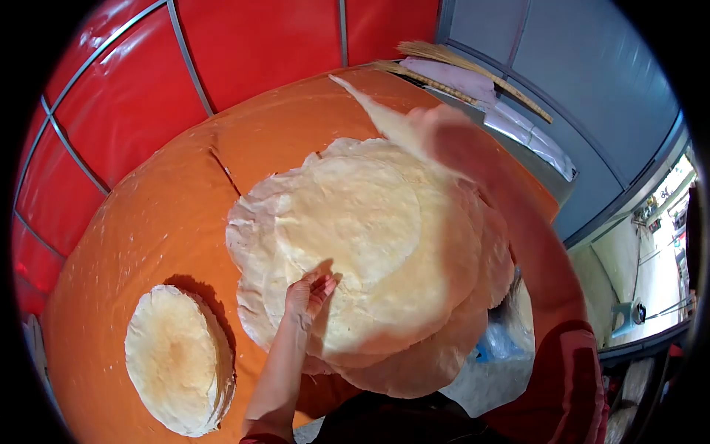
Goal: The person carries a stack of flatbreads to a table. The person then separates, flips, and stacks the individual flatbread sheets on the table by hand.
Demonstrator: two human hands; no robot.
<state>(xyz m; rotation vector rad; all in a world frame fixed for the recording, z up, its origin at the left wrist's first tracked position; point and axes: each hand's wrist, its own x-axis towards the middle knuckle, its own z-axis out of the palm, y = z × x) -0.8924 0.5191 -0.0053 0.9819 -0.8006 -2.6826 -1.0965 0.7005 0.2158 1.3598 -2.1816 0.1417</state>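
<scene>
Over the front of a broad, uneven stack of thin round flatbreads (347,214) is my left hand (309,294). Its fingers are loosely curled and a little apart, with nothing visible in them. I cannot tell if they touch the top sheet. My right hand (447,137), smeared by motion, is raised above the stack's far right side. It grips a flatbread (388,122) that is seen nearly edge-on and tilted up, its tip pointing far left. A smaller, neater stack of round flatbreads (177,359) sits at the near left.
Both stacks lie on an orange cloth-covered table (148,229). At the back right are straw brooms (473,63) and a plastic-wrapped bundle (529,137). Red panels (259,52) stand behind the table, with a grey wall (584,81) at the right. Clear plastic (503,337) lies below the table's right side.
</scene>
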